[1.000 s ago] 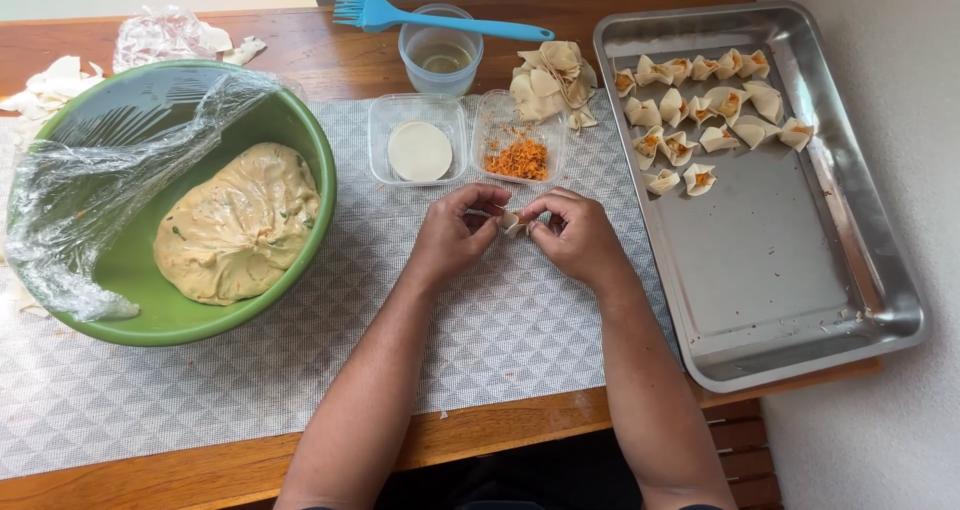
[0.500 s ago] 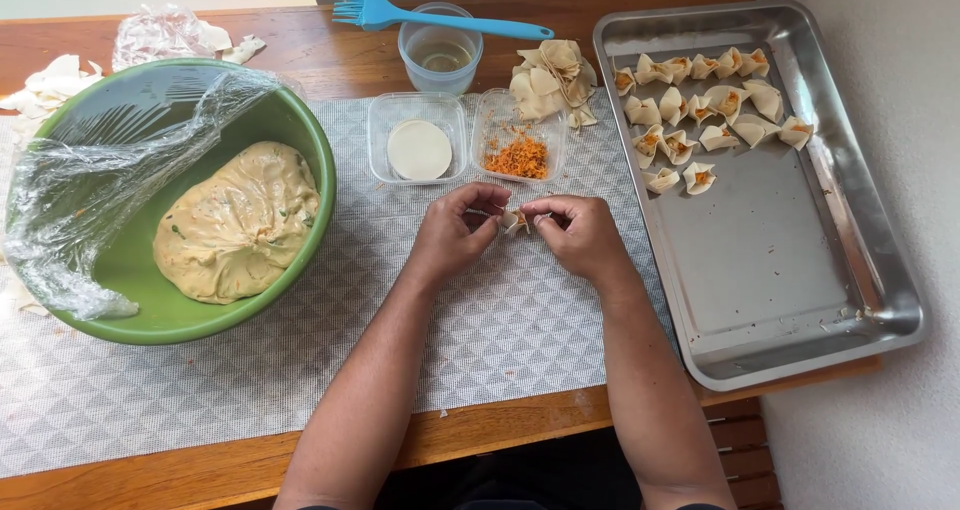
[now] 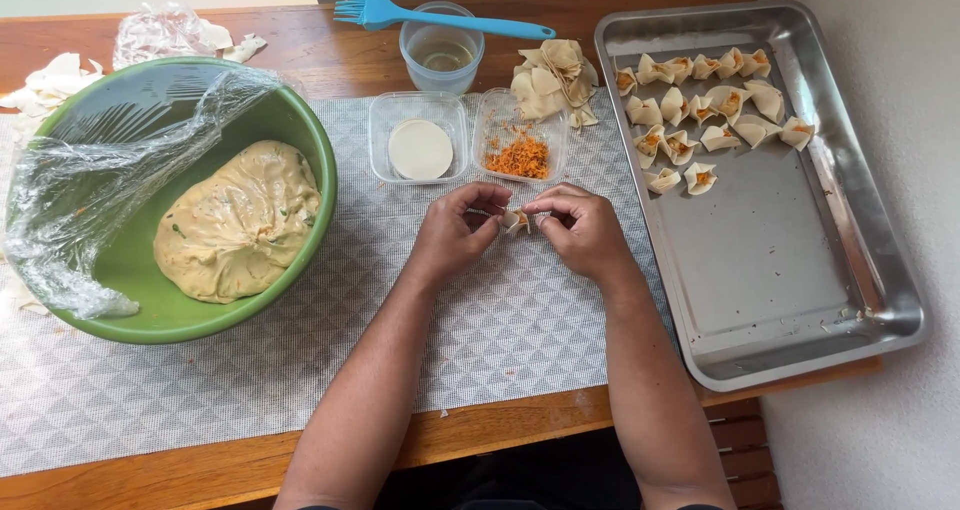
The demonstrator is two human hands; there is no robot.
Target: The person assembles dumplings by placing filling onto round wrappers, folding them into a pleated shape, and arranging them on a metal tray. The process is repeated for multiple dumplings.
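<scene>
My left hand [image 3: 455, 232] and my right hand [image 3: 583, 232] meet over the patterned mat [image 3: 300, 370], both pinching a small folded dumpling [image 3: 517, 220] between their fingertips. Just beyond the hands stands a clear tub with round wrappers [image 3: 420, 148] and a clear tub of orange shredded filling [image 3: 522, 153]. A metal tray [image 3: 780, 270] to the right holds several folded dumplings [image 3: 705, 100] in its far part.
A green bowl [image 3: 140, 310] of pale filling mix [image 3: 238, 222], half covered in cling film, sits at left. A clear cup of water [image 3: 441, 48] with a blue brush [image 3: 440, 17] across it stands at the back, next to a pile of wrappers [image 3: 553, 78].
My hands have stayed in place, with only slight finger movement on the dumpling.
</scene>
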